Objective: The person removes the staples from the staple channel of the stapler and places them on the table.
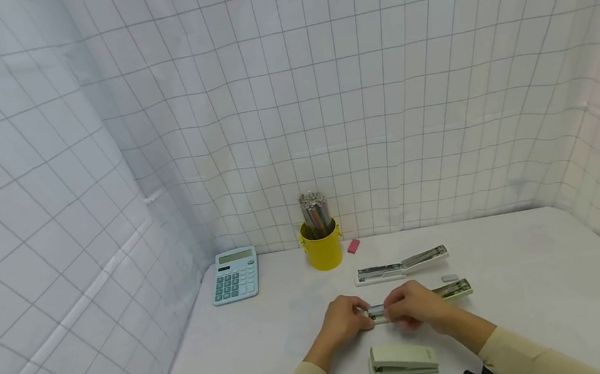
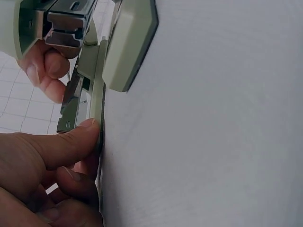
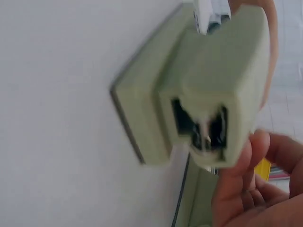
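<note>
A pale green stapler lies folded open between my hands, its lid stretched out to the right. My left hand pinches the front end of its base between thumb and fingers. Over the middle of the base, my right hand has its fingers curled in at a grey strip of staples along the rail. In the left wrist view, the right fingertips are right at the rail. Nearer to me stands a closed pale green stapler; it hides part of the work in the right wrist view.
Behind lies an open white stapler, with a small grey staple strip near its right end. Farther back are a pink eraser, a yellow bucket of pencils and a light blue calculator. Gridded white cloth hangs around the table.
</note>
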{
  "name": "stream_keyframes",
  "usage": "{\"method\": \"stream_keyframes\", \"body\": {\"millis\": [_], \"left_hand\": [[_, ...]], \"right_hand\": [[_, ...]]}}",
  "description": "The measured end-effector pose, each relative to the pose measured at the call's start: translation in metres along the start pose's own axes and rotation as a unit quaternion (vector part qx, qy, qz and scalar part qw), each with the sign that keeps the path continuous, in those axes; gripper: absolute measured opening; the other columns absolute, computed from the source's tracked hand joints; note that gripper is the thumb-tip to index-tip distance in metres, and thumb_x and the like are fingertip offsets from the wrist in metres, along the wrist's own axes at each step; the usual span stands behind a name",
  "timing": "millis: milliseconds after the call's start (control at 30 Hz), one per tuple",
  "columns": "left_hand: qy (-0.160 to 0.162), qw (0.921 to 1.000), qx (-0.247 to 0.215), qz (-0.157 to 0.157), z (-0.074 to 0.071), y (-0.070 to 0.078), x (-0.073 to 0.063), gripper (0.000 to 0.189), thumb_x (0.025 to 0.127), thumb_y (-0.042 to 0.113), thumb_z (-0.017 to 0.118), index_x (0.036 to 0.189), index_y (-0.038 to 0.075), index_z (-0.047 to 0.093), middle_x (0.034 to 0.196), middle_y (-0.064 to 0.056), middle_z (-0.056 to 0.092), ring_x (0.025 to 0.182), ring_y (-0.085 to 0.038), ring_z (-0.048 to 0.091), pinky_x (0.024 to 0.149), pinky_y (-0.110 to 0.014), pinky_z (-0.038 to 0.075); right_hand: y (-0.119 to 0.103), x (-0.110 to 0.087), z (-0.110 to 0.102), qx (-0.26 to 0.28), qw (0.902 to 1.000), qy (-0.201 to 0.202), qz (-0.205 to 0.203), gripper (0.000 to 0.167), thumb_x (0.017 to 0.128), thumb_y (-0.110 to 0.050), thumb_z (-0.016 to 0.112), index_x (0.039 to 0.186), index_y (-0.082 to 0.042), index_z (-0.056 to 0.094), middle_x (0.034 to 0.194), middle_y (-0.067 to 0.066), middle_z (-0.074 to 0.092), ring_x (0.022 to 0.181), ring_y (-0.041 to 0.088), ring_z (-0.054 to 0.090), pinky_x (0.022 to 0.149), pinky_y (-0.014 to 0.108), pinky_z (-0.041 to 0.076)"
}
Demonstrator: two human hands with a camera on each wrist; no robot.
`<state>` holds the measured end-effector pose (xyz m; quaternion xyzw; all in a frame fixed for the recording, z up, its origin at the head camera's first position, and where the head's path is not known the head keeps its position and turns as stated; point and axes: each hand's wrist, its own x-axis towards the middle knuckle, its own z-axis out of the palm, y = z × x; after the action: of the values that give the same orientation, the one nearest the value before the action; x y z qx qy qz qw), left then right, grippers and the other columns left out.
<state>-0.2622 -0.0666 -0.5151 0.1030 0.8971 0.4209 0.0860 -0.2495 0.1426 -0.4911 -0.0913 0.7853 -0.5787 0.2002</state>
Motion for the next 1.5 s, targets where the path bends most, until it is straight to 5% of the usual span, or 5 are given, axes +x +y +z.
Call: {"method": "stream_keyframes", "body": {"millis": [300,500,1033,1200,1500], "left_hand": [[0.007,1.0000,0.005,0.004,0.003,-0.004,0.001,0.022,0.076,0.010,0.087,0.095,0.009,0.077,0.065,0.005,0.057,0.058,-0.010,0.048,0.055,-0.025,0.039],[0.008,0.9999,0.003,0.006,0.003,-0.006,0.001,0.024,0.076,0.010,0.087,0.097,0.009,0.077,0.064,0.006,0.056,0.057,-0.008,0.048,0.055,-0.025,0.039],[0.010,0.9999,0.005,0.006,0.003,-0.004,-0.003,0.024,0.076,0.009,0.086,0.098,0.007,0.077,0.065,0.005,0.057,0.059,-0.010,0.049,0.057,-0.026,0.039],[0.010,0.9999,0.008,0.003,0.003,-0.005,-0.005,0.025,0.077,0.011,0.087,0.100,0.008,0.077,0.065,0.005,0.058,0.059,-0.010,0.049,0.057,-0.026,0.039],[0.007,0.9998,0.006,0.015,0.001,-0.004,-0.006,0.025,0.078,0.010,0.085,0.101,0.008,0.077,0.067,0.005,0.057,0.060,-0.009,0.048,0.058,-0.026,0.039]], "right_hand": [[-0.001,0.009,0.012,-0.028,0.9965,0.072,-0.030,0.009,0.091,-0.008,0.072,0.091,0.000,0.069,0.071,0.002,0.063,0.054,0.011,0.058,0.050,0.027,0.051],[-0.003,0.012,0.018,-0.032,0.9940,0.093,-0.046,0.013,0.088,-0.009,0.076,0.089,-0.001,0.065,0.066,0.003,0.061,0.052,0.013,0.058,0.049,0.030,0.052],[-0.003,0.014,0.019,-0.030,0.9959,0.068,-0.051,0.021,0.089,-0.008,0.074,0.105,0.004,0.069,0.080,0.005,0.066,0.066,0.015,0.063,0.053,0.034,0.057],[-0.010,0.000,0.000,0.002,0.9953,0.086,-0.044,0.030,0.091,-0.011,0.074,0.113,0.006,0.065,0.089,0.007,0.067,0.074,0.018,0.064,0.057,0.035,0.058],[-0.004,-0.042,-0.069,0.054,0.9900,0.129,-0.019,0.043,0.094,-0.018,0.072,0.128,0.007,0.058,0.097,0.009,0.071,0.084,0.022,0.070,0.067,0.033,0.059]]}}
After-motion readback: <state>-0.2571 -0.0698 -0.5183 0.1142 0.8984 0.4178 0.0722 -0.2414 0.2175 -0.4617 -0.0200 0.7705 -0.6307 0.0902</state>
